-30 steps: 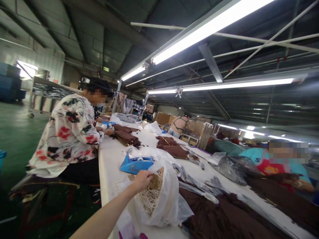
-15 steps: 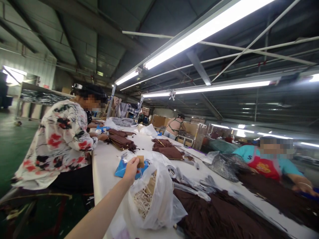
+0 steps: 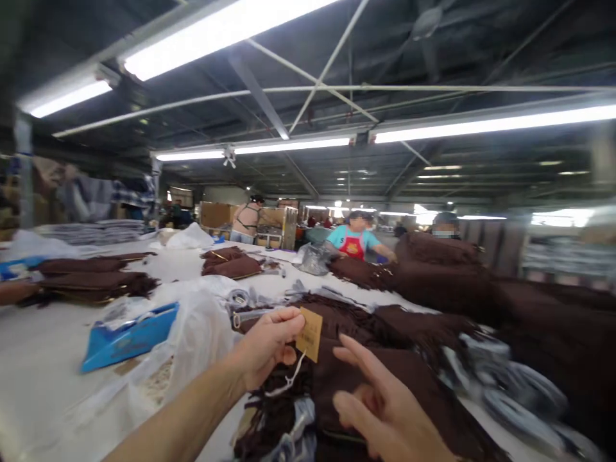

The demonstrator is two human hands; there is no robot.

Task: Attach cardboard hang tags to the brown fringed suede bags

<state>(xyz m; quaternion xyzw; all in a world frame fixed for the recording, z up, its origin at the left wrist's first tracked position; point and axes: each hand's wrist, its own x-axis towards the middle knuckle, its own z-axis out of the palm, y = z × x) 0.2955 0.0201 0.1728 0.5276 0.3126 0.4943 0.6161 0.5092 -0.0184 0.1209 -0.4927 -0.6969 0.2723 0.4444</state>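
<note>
Between the thumb and fingers of my left hand (image 3: pixel 272 340) is a tan cardboard hang tag (image 3: pixel 310 333) with dark print. A white string (image 3: pixel 291 378) hangs from the tag's lower end. My right hand (image 3: pixel 380 401) is close to the tag on its right, with fingers apart and nothing in them. Beneath both hands lies folded dark brown fringed cloth (image 3: pixel 346 372). At the left, a white plastic bag (image 3: pixel 205 321) stands open with pale strings (image 3: pixel 161 382) inside.
A blue packet (image 3: pixel 129 337) lies left of the bag. Brown fringed bundles (image 3: pixel 231 263) and clear plastic wrapping (image 3: pixel 520 391) are spread over the white table (image 3: pixel 43 359). Across the table, a person in a red apron (image 3: pixel 353 247) handles brown cloth. Another person's hand (image 3: pixel 19 292) shows at far left.
My view has swung to the right. My left hand has carried the tag from beside the plastic bag to above the brown cloth. My right hand has come into view.
</note>
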